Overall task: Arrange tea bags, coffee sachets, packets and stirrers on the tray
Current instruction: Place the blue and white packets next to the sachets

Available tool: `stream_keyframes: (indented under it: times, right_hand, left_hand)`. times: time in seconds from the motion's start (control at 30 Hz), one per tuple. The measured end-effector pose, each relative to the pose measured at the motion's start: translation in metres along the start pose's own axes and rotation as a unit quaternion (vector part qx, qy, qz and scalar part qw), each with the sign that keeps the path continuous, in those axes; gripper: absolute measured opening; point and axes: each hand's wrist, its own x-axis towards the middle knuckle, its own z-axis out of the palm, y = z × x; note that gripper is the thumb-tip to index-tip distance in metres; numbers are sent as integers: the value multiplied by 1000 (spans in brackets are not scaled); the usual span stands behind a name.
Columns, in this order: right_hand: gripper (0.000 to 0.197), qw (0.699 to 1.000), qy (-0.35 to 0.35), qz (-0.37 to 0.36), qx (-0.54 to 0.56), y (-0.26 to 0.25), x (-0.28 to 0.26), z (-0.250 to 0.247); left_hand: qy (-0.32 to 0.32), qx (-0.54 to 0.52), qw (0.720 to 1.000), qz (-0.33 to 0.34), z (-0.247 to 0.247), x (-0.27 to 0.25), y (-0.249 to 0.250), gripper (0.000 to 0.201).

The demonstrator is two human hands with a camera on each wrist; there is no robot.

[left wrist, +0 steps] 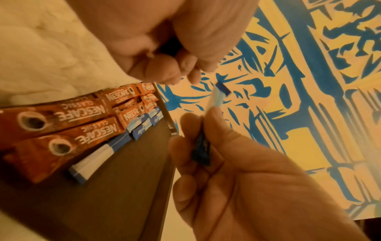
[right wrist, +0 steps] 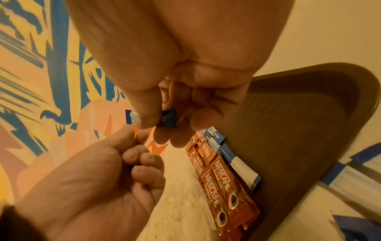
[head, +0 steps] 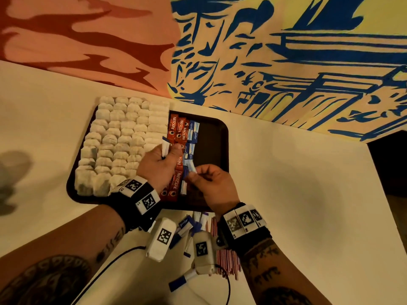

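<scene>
Paper, blue at the ends and white between, made up the packet (head: 191, 167) pinched by its near end between the thumb and fingertips (left wrist: 214, 119) of the right hand (head: 214, 186), just above the tray (head: 211, 137). Such a slim tube was judged light, limp and easily creased, best held at a sealed end, as here. The left hand (head: 157, 162) had its fingers curled round further packets (head: 165, 148) of the same kind over the middle of the tray. Below both hands, laid blue-and-white packets (left wrist: 98, 154) formed a column touching the orange coffee sachets (head: 178, 130), which in turn adjoined rows of cream tea bags (head: 123, 139) filling the left part; the right part remained bare. Loose packets (head: 185, 226) and red-striped stirrers (head: 226, 260) lay on the table (head: 297, 194) near the wrists.
</scene>
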Motion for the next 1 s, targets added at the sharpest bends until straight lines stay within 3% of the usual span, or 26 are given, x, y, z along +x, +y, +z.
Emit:
stream_keyframes:
  times: [0.1,0.17,0.3,0.43,0.6,0.77,1.0]
  right_hand:
    - [7,1000,20,-11,9,-1,-2,-4]
    - [13,1000,16,-13,-15,0,-3,-3]
    - [10,999,0,-22,-36,5,-8,0]
    - [2,995,-12,-45,-83,13,-11,-2]
    - [5,989,-9,14,-146,25,-2,1]
    - [12,969,68,107,-212,42,29,-6]
    - [14,938,99,148,-297,43,48,3]
  left_hand:
    - [-80,-20,996,-21,0,-12,2,32]
    - [-100,-36,994,-18,2,-18,0,21]
    - [-69,-17,997,-13,2,-17,-9,30]
    - [-84,11,996,-21,-3,-19,-14,30]
    - [-85,69,993,-31,-15,-23,-17,16]
    - [-50,-66,986,-146,-31,-23,-24,25]
    - [-58,-80,980,-174,-43,-20,-24,19]
